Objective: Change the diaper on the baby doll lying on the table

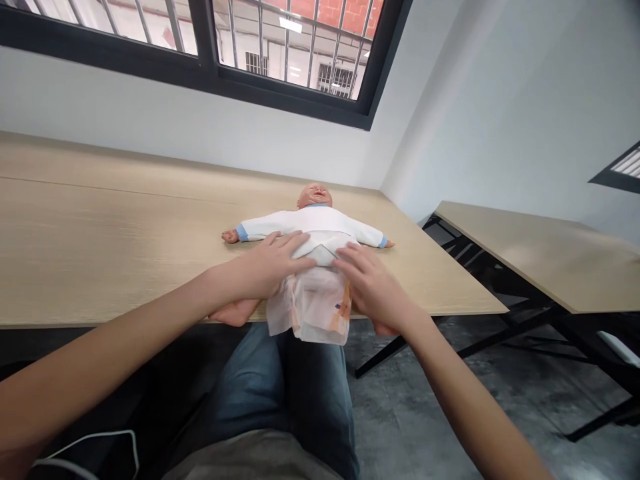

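A baby doll (315, 195) lies on its back on the wooden table, arms spread, head toward the window. It wears a white top (320, 219) with blue cuffs. A whitish diaper (323, 303) with an orange print sits at its hips and hangs past the table's front edge. My left hand (273, 263) rests on the doll's waist at the left, fingers stretched out over the white cloth. On the other side, my right hand (370, 280) lies with fingers extended along the diaper's upper edge. The doll's legs stick out partly hidden beneath my hands.
The light wooden table (125, 233) runs along the wall under a barred window (300, 47). A second table (550, 247) with black legs stands at the right. My jeans-clad legs (280, 387) are below the front edge, and a white cable (95, 437) shows at lower left.
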### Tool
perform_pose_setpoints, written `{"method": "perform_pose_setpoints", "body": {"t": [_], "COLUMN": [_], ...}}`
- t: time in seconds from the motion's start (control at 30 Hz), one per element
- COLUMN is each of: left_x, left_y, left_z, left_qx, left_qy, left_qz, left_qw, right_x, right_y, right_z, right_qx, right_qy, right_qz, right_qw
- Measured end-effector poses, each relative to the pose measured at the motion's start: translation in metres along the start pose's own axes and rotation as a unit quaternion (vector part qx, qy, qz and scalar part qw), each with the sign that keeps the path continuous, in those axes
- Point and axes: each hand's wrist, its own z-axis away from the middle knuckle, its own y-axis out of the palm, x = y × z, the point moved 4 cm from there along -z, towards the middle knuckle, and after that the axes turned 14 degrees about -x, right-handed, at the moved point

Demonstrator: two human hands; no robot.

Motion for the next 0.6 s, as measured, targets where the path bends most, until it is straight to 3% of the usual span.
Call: {"method": "perform_pose_setpoints", "body": {"t": [0.1,0.27,0.43,0.6], "left_x": [-0.006,-0.001,0.004,0.010], "left_y": [0.002,0.012,0.020,0.019], "left_z": [0.001,-0.012,-0.027,-0.026], "left_qx": [0.021,0.042,0.066,0.057], "left_qy": [0.062,0.048,0.040,0.020], "left_qz": [0.015,0.035,0.083,0.124], "left_qw": [0.998,0.997,0.993,0.990], "right_x": [0.011,0.012,-0.002,-0.015], "right_y": [0.003,0.006,0.011,0.010], "right_z": [-0.007,-0.022,-0.025,-0.014], "right_qx": [0.069,0.188,0.219,0.212], "right_qy": [-0.055,0.005,0.060,0.058], "right_qz": [-0.036,-0.023,0.016,-0.044], "right_qw": [0.995,0.982,0.974,0.975]}}
